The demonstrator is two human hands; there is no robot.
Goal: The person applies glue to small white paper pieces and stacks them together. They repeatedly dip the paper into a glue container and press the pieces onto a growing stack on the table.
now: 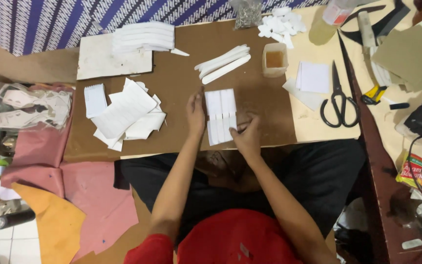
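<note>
Brown board [181, 93] carries loose white paper pieces [125, 113] and black scissors [339, 100] nearby. Flat white strips [221, 116] lie side by side. The left hand [196, 116] presses their edge, open; the right hand [248, 137] pinches their lower corner.

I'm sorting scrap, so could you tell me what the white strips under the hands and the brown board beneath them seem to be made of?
White strips: probably thin paper or card, matte, lying flat with crisp cut edges. Brown board: looks like cardboard or hardboard, dull, stiff and flat.

A brown board [181, 98] carries white strips [221, 116], stacked white sheets [125, 110], rounded white pieces [223, 62] and a small cup [275, 59].
</note>
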